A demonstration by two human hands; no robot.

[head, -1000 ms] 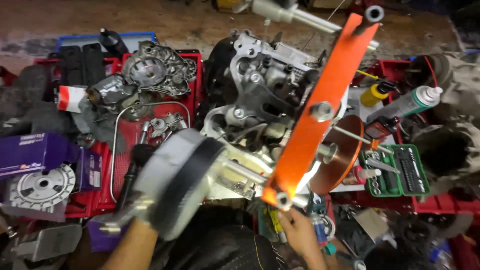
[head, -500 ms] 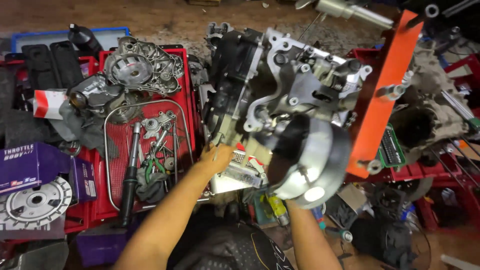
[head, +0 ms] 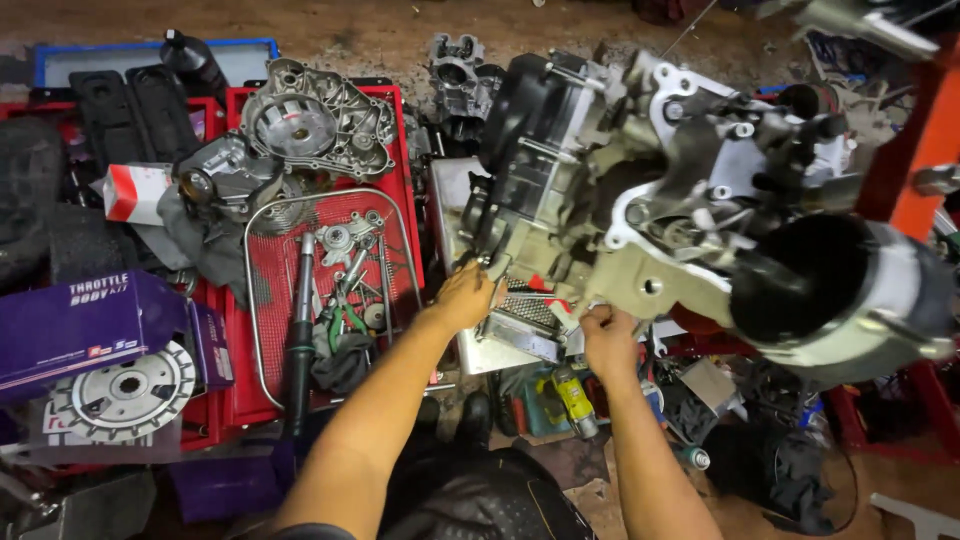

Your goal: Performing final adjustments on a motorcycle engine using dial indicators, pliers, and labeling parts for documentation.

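Observation:
A large grey engine block [head: 640, 190] sits on an orange stand [head: 925, 150], with a round black-and-silver housing [head: 850, 295] at its right end. My left hand [head: 465, 295] grips the lower left edge of the engine casing. Closed fingers of my right hand [head: 608, 335] hold the casing's lower rim near a pale metal flange [head: 650, 285]. A finned metal part [head: 525, 320] lies just beneath both hands.
A red tray [head: 395, 150] at the left holds an engine cover [head: 315, 120], a bent metal rod, small parts and a black-handled tool [head: 300, 330]. A purple box [head: 85, 320] and a toothed disc [head: 125, 385] lie far left. Bottles and tools crowd the floor below.
The view has shifted and the engine now lies further right. My left hand stays at the casing's lower left edge. My right hand has come up to grip the lower rim.

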